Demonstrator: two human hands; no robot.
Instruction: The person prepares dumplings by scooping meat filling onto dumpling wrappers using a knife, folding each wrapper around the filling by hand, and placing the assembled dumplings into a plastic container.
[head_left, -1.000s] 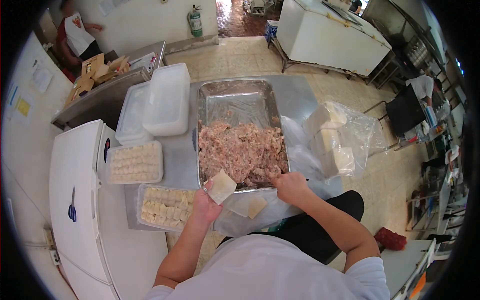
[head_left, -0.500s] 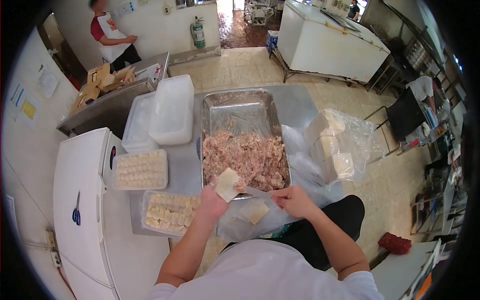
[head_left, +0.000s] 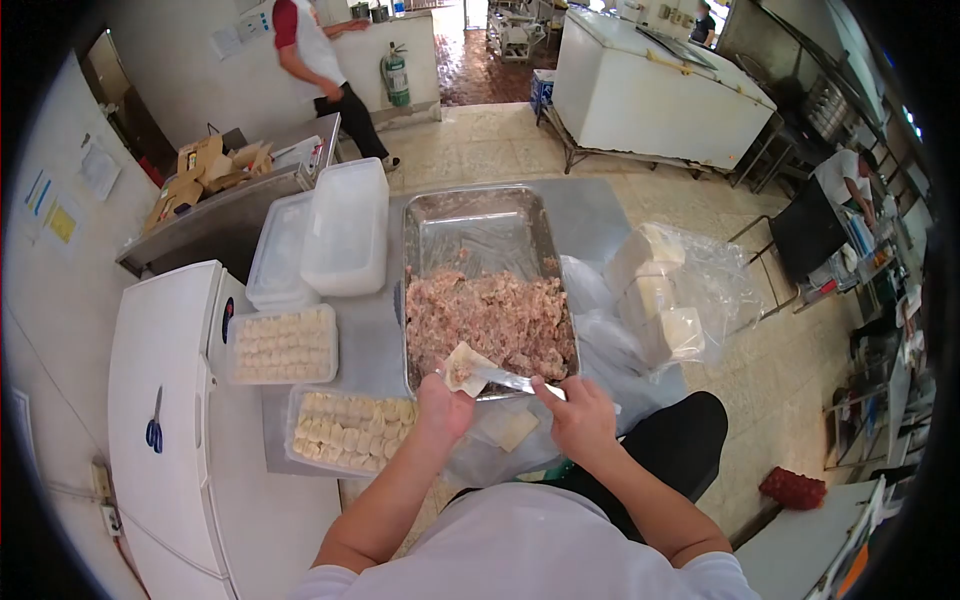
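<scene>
My left hand [head_left: 445, 405] holds a square dumpling wrapper [head_left: 466, 368] at the near edge of the metal tray [head_left: 411, 215]. A dab of minced meat lies on the wrapper. In my right hand [head_left: 580, 415] is a flat metal spreading knife [head_left: 515, 380], its blade touching the wrapper. Minced meat filling [head_left: 490, 315] covers the near half of the tray. Below my hands, loose wrappers [head_left: 515, 428] rest on clear plastic. To the left, a plastic box of dumplings [head_left: 350, 430] sits near my left forearm, with a second filled box [head_left: 284, 345] behind it.
Lidded plastic containers [head_left: 345, 230] stand at the table's back left. Bagged stacks of wrappers [head_left: 660, 290] lie on the right. A white fridge [head_left: 160, 380] is at my left, a chest freezer [head_left: 660, 95] at the back. Another person [head_left: 320, 75] stands beyond the side table.
My left hand has turned and moved slightly right with the wrapper. The knife blade now presses meat onto it. The person at the back has moved right.
</scene>
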